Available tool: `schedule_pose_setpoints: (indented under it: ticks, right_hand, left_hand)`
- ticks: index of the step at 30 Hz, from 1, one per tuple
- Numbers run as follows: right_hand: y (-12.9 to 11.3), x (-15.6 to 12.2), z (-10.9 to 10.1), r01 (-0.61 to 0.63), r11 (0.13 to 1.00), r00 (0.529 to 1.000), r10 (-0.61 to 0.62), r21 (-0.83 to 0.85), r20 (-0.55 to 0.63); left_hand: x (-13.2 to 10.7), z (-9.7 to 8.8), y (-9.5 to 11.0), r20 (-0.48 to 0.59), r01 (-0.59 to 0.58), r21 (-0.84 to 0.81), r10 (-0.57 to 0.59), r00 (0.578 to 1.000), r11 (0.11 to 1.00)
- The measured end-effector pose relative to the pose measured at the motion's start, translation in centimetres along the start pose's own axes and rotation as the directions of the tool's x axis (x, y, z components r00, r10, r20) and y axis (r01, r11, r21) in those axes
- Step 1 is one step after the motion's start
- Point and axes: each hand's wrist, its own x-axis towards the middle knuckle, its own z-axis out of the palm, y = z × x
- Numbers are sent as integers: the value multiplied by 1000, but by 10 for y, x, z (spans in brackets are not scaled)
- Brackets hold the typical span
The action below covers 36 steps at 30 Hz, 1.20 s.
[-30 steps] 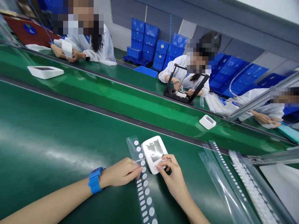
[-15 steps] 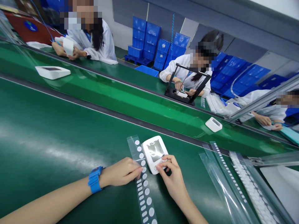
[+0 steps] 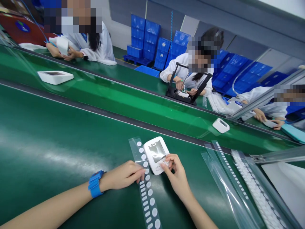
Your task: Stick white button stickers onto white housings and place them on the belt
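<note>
A white blood pressure monitor (image 3: 156, 152) with a grey screen lies face up on the green bench, its buttons toward me. My right hand (image 3: 177, 175) is at its lower right corner, thumb on the button area and fingers curled over the edge. Along the monitor's left side runs a clear sticker strip (image 3: 150, 192) bearing round and oblong white stickers. My left hand (image 3: 126, 175), wearing a blue wrist strap (image 3: 96, 184), rests on the strip's left edge with thumb and forefinger pinched there. Whether a loose sticker is in either hand cannot be made out.
Clear sticker sheets (image 3: 228, 178) and a strip dense with white stickers (image 3: 258, 187) lie at the right. Beyond the bench edge, a green conveyor belt (image 3: 133, 101) carries a white monitor (image 3: 56, 77) and another monitor (image 3: 221, 125). Co-workers sit across it, one at a black frame (image 3: 188, 82).
My right fingers have drawn back slightly from the buttons toward the monitor's right edge. My left hand stays on the strip. Monitors on the belt have moved right; the view has shifted a little.
</note>
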Motion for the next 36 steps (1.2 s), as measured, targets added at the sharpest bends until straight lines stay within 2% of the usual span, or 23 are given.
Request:
schedule_pose_setpoints:
  ticks: [3,5,10,12,15,23,28,33,36]
  right_hand:
    - [-2,0,2,32,995,999,-33,-99,-9]
    - [-5,-2,3,53,991,998,-57,-126,-27]
    - [-11,-17,9,215,972,976,-218,-97,-22]
    - [-12,-25,14,306,945,951,-308,-113,4]
    - [-14,-33,20,390,916,921,-390,-96,24]
    - [-18,-32,21,405,913,912,-407,-48,-45]
    - [-18,-35,20,357,933,929,-359,-43,-84]
    - [-18,-36,17,381,924,919,-382,-29,-101]
    - [-19,-35,16,397,918,913,-396,-9,-96]
  left_hand:
    - [1,6,2,4,104,-207,-105,994,973]
    - [2,11,2,22,185,-366,-190,982,912]
    - [3,23,-2,83,288,-723,-335,938,627]
    - [3,24,-1,95,302,-790,-379,921,534]
    - [1,24,5,122,321,-838,-420,899,442]
    - [-6,32,12,185,236,-960,-295,937,148]
    - [-5,37,12,177,207,-975,-272,946,84]
    - [-7,39,15,173,167,-985,-212,962,-43]
    - [-8,39,18,204,193,-978,-165,965,-80]
